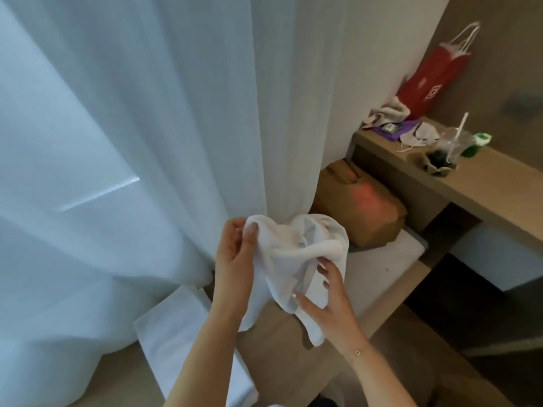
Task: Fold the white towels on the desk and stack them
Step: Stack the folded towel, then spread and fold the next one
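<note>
A crumpled white towel [289, 259] hangs in the air between my hands, above the wooden desk [273, 342]. My left hand [233, 259] pinches its upper left corner between thumb and fingers. Lower down on the right, my right hand [329, 301] grips a bunched edge of the same towel, with the fingers tucked into the cloth. A flat white towel [173, 333] lies on the desk at the lower left, partly under my left forearm.
White sheer curtains [147, 127] fill the left and centre. A brown bag [361, 207] sits behind the towel. On a wooden shelf [484, 183] at the right stand a red paper bag [426, 83], a plastic cup with a straw [446, 151], cloths and a green bottle.
</note>
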{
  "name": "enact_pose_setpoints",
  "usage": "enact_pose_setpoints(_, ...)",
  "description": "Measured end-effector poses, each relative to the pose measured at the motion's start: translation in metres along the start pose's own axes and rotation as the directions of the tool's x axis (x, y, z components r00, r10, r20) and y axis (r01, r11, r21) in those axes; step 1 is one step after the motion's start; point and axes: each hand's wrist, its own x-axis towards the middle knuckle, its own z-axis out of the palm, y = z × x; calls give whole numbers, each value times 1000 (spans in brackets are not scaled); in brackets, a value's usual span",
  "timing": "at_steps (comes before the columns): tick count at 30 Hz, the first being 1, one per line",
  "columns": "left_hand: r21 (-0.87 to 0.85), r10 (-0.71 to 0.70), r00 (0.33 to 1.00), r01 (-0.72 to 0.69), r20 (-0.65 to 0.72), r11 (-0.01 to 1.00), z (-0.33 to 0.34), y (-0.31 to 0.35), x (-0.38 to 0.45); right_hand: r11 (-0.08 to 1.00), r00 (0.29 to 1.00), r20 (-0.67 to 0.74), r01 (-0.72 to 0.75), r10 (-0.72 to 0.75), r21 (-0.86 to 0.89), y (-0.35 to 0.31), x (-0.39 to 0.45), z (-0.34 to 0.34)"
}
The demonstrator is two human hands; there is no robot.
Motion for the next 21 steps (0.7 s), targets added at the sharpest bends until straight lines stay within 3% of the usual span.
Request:
enact_pose_setpoints(4, -90, 5, 1000, -5, 3, 996, -1, 30, -4, 997, 999, -38, -7, 10, 75, -42, 0, -12)
enact_pose_setpoints(7, -205, -52, 998, 57, 31, 977, 0, 44, -13, 994, 990, -94, 107, -103, 36, -66, -15, -23)
enact_pose_setpoints(12, -310, -119, 972, 179, 201, 934, 2, 51, -13, 985, 983, -126, 146, -133, 94, -87, -24, -37)
enact_pose_setpoints(15, -326, -107, 954, 199, 280, 924, 6, 50, -5, 995, 993, -73, 99, -96, 30, -90, -29, -42)
enact_pose_setpoints(21, -266, -140, 929, 239, 341, 934, 33, 34, -2, 979, 963, -228, 171, -143, 109, -88, -38, -63)
